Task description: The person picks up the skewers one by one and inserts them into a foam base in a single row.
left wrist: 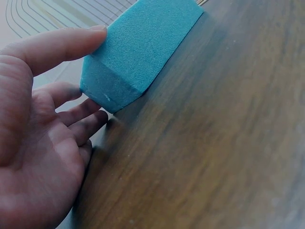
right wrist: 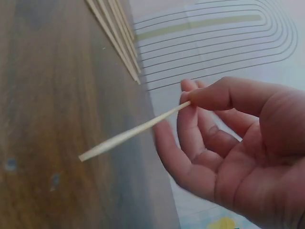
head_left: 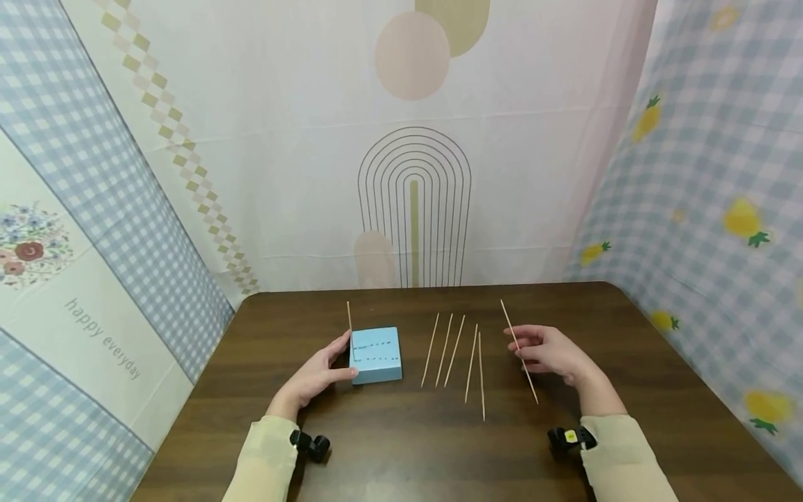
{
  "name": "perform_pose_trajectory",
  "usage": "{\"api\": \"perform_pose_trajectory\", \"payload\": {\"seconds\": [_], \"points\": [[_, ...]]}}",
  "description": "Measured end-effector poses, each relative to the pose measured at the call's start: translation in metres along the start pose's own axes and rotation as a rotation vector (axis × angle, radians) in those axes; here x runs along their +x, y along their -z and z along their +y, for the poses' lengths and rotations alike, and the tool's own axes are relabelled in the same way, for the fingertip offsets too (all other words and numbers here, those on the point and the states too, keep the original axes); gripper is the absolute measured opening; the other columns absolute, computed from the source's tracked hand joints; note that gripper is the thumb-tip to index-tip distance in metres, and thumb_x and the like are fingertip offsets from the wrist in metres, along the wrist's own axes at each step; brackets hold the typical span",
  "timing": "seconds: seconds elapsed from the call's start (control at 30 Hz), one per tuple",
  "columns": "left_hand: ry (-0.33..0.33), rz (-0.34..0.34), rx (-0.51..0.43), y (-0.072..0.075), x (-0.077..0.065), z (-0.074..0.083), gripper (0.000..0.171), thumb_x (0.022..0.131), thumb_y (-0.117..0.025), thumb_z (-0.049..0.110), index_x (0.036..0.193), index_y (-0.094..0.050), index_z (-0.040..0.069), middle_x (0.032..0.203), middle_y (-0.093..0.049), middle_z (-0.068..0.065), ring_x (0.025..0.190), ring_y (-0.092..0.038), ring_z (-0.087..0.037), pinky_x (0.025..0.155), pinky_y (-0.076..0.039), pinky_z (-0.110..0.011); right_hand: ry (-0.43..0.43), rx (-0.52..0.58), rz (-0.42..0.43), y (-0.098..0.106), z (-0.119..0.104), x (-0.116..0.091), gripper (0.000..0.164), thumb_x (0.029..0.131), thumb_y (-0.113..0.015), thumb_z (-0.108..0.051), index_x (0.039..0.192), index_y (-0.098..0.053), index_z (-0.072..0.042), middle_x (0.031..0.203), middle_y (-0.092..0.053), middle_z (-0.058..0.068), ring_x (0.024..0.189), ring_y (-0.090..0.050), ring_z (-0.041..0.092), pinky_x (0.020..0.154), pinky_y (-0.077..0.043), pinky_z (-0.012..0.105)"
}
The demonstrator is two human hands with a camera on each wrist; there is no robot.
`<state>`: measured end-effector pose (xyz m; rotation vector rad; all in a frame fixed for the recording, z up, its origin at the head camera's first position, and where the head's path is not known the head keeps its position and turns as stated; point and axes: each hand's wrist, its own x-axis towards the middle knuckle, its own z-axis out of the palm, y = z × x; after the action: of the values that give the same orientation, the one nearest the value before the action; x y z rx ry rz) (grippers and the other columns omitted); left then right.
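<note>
A light-blue foam block (head_left: 376,348) with rows of small dark holes lies on the wooden table. My left hand (head_left: 316,376) holds it at its left side, thumb on the near corner and fingers along the side. One thin wooden skewer (head_left: 349,317) stands upright at the block's left part. On the right, my right hand (head_left: 555,352) pinches another wooden skewer (right wrist: 124,136) between thumb and fingertips, and that skewer slants above the table. Its other fingers are loosely bent in the right wrist view. Several loose skewers (head_left: 430,348) lie between the block and my right hand.
The dark wooden table (head_left: 401,460) ends at a back edge against a patterned cloth (head_left: 301,195). Checked cloth (head_left: 702,230) with yellow fruit prints hangs on the right. A black wrist camera (head_left: 311,446) is strapped over the left sleeve, and another (head_left: 571,439) over the right.
</note>
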<state>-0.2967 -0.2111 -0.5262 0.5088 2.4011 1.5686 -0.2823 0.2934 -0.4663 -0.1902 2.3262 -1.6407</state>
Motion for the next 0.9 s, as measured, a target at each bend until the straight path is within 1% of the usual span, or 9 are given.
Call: {"api": "perform_pose_trajectory", "payload": {"seconds": [0.07,0.13,0.27,0.43,0.5,0.63,0.73,0.8,0.9], "points": [[0.004,-0.005,0.003,0.0,0.0,0.0,0.097,0.097,-0.08,0.028,0.172,-0.022,0.008,0.178,-0.016,-0.012,0.163,-0.013,-0.037,0.128,-0.014,-0.06,0.02,0.039,0.005,0.001,-0.003,0.0,0.052,0.106,-0.062,0.0,0.156,-0.048,0.004,0.132,-0.065,0.027,0.117,-0.065,0.032,0.088,-0.062,0.049],[0.005,-0.008,0.002,0.0,0.0,0.001,0.097,0.097,-0.08,0.028,0.172,-0.021,0.008,0.178,-0.016,-0.013,0.163,-0.013,-0.037,0.128,-0.014,-0.06,0.047,0.072,0.018,0.002,-0.005,0.0,0.053,0.107,-0.06,0.0,0.158,-0.046,0.003,0.133,-0.063,0.028,0.116,-0.065,0.033,0.089,-0.062,0.052],[-0.002,0.0,0.005,0.001,-0.001,0.002,0.096,0.097,-0.079,0.027,0.172,-0.021,0.008,0.178,-0.016,-0.013,0.163,-0.013,-0.037,0.128,-0.014,-0.061,0.094,0.115,0.053,0.002,-0.008,0.0,0.054,0.109,-0.058,-0.002,0.161,-0.041,-0.002,0.13,-0.066,0.024,0.112,-0.071,0.033,0.088,-0.062,0.05],[0.007,0.002,0.0,0.001,-0.003,0.001,0.096,0.097,-0.079,0.027,0.172,-0.022,0.008,0.178,-0.017,-0.013,0.163,-0.013,-0.037,0.128,-0.014,-0.06,0.1,0.141,0.074,0.0,-0.011,-0.001,0.058,0.113,-0.053,-0.008,0.167,-0.033,-0.013,0.124,-0.07,0.016,0.111,-0.074,0.035,0.086,-0.062,0.053],[0.013,-0.005,-0.004,0.0,-0.004,0.0,0.096,0.098,-0.079,0.027,0.172,-0.021,0.008,0.178,-0.016,-0.013,0.163,-0.012,-0.037,0.128,-0.014,-0.06,0.103,0.144,0.082,-0.001,-0.011,-0.002,0.06,0.114,-0.053,-0.011,0.169,-0.031,-0.015,0.124,-0.07,0.015,0.109,-0.074,0.032,0.086,-0.062,0.054],[0.01,-0.008,-0.004,0.001,-0.005,-0.001,0.096,0.098,-0.079,0.026,0.171,-0.021,0.007,0.178,-0.016,-0.012,0.163,-0.012,-0.037,0.128,-0.014,-0.061,0.132,0.158,0.108,-0.005,-0.013,-0.001,0.06,0.113,-0.057,-0.016,0.168,-0.033,-0.018,0.124,-0.072,0.013,0.105,-0.075,0.024,0.084,-0.063,0.05],[-0.002,-0.002,-0.006,0.002,-0.003,0.0,0.095,0.098,-0.079,0.025,0.171,-0.022,0.007,0.178,-0.017,-0.012,0.163,-0.012,-0.037,0.127,-0.014,-0.061,0.174,0.178,0.126,-0.006,-0.016,-0.001,0.062,0.111,-0.062,-0.017,0.167,-0.035,-0.016,0.125,-0.071,0.011,0.105,-0.075,0.022,0.084,-0.063,0.049],[-0.008,-0.002,-0.004,0.001,-0.002,0.0,0.095,0.098,-0.079,0.026,0.171,-0.022,0.007,0.178,-0.017,-0.012,0.163,-0.012,-0.037,0.128,-0.014,-0.061,0.201,0.193,0.137,-0.006,-0.019,-0.001,0.064,0.11,-0.064,-0.014,0.166,-0.035,-0.015,0.126,-0.07,0.011,0.106,-0.074,0.022,0.085,-0.063,0.049],[-0.014,-0.011,0.003,0.0,0.0,0.001,0.095,0.098,-0.079,0.026,0.171,-0.021,0.007,0.178,-0.016,-0.013,0.163,-0.013,-0.038,0.128,-0.015,-0.06,0.225,0.213,0.128,-0.008,-0.023,-0.001,0.07,0.107,-0.066,-0.005,0.168,-0.031,-0.013,0.131,-0.066,0.013,0.108,-0.074,0.022,0.087,-0.062,0.048]]}}
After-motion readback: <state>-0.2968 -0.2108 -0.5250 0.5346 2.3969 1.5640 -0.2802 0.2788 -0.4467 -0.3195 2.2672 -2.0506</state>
